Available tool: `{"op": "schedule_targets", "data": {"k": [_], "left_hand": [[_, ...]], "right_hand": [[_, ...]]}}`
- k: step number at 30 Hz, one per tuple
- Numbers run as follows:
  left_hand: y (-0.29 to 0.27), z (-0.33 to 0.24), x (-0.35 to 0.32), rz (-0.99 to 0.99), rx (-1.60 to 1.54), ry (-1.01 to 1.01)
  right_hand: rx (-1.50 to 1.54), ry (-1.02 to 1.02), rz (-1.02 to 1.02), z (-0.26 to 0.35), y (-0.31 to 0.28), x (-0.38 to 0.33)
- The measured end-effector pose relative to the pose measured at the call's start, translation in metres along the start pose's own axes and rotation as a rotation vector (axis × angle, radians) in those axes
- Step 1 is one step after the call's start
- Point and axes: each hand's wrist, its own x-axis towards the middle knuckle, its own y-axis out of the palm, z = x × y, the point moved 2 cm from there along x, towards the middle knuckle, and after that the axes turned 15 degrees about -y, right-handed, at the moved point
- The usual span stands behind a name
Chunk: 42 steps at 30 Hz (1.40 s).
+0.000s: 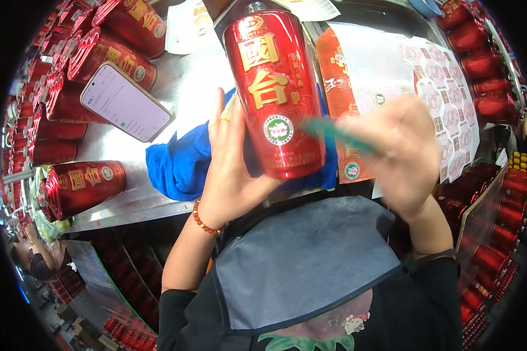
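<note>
A large red bottle (287, 70) with gold characters leans on a folded blue cloth (181, 161), its narrow neck pointing away from me. My left hand (234, 161) is wrapped round its lower left side, with the thumb under the base. On the bottle's lower front sits a round white and green sticker (279, 130). In my right hand (407, 155) is a thin green tool (345, 137), smeared by motion. Its tip reaches the bottle's right side beside the sticker; whether it touches cannot be made out.
Sheets of stickers (442, 88) lie right of the bottle, over a red printed sheet (336, 76). A phone (126, 102) with a lit screen rests on the metal table (184, 76). Many red bottles (123, 61) stand at left; more fill racks (498, 234) at right.
</note>
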Motion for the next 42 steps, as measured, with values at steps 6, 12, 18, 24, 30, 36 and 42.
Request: {"op": "schedule_targets", "data": {"k": [6,12,18,24,30,36,42], "left_hand": [[0.003,-0.002,0.003,0.011,0.001,0.021],[0.004,0.004,-0.002,0.022,-0.031,-0.053],[0.002,0.004,-0.003,0.06,-0.049,-0.097],[0.001,0.005,-0.004,0.084,-0.032,-0.105],[0.0,-0.001,-0.001,0.099,-0.007,-0.086],[-0.001,-0.004,0.0,0.103,0.034,-0.075],[-0.002,-0.007,0.007,0.095,0.013,-0.042]], "right_hand": [[-0.024,-0.121,0.071,0.041,0.005,-0.015],[-0.017,0.055,0.016,0.038,0.003,-0.003],[0.345,0.28,-0.036,0.026,0.012,-0.01],[0.423,0.509,-0.11,-0.024,0.008,-0.016],[0.282,0.611,-0.199,-0.057,0.01,-0.014],[0.362,0.362,-0.131,-0.057,0.003,0.008],[0.17,0.013,0.027,-0.042,0.002,0.037]]}}
